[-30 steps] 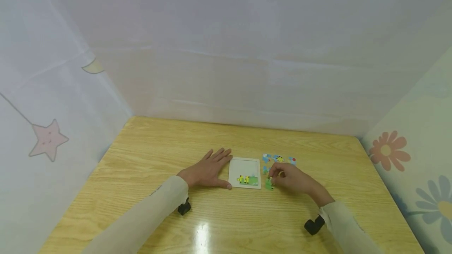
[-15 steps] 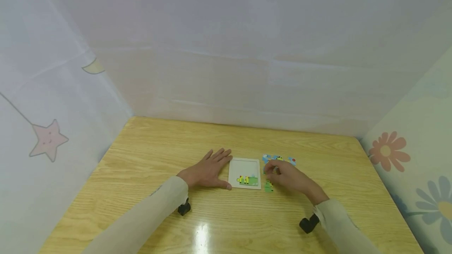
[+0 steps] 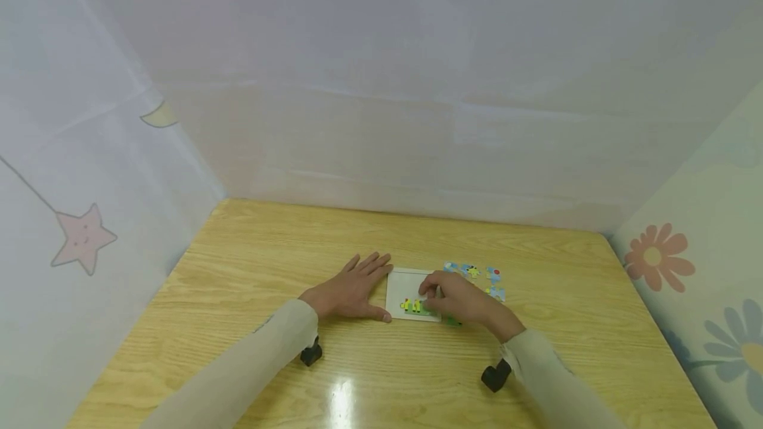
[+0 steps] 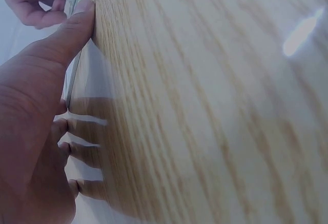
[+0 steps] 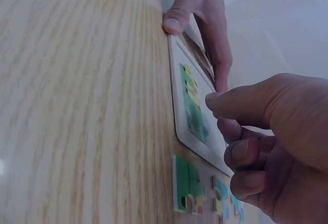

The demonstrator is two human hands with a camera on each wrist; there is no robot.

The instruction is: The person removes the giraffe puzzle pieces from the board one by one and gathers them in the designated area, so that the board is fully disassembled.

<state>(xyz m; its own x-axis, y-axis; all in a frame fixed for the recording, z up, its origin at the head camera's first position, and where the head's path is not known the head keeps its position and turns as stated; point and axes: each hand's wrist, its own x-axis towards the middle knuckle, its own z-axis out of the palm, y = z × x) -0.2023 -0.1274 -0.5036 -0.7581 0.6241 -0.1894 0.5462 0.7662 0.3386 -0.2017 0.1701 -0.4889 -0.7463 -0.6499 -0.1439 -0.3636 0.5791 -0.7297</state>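
Note:
A white square puzzle tray point(image 3: 396, 283) lies on the table, with joined green and yellow puzzle pieces point(image 3: 411, 306) along its near edge. My left hand point(image 3: 352, 290) lies spread beside it, thumb and a fingertip at the tray's left side. Over the tray's right part is my right hand point(image 3: 456, 296), its fingers bent and thumb tip close to the index finger. In the right wrist view, the thumb point(image 5: 241, 103) hangs over the joined pieces. I cannot tell whether a piece is between those fingertips. A loose green piece point(image 5: 187, 183) lies just right of the tray.
Several loose blue puzzle pieces point(image 3: 471, 270) lie right of the tray, behind the right hand, one blue piece point(image 3: 496, 293) farther right. The wooden table point(image 3: 286, 237) meets a pale cloth wall point(image 3: 381, 151) at the back.
My right hand has moved left from the loose pieces to above the tray, uncovering blue pieces at the right. My left hand has stayed in place.

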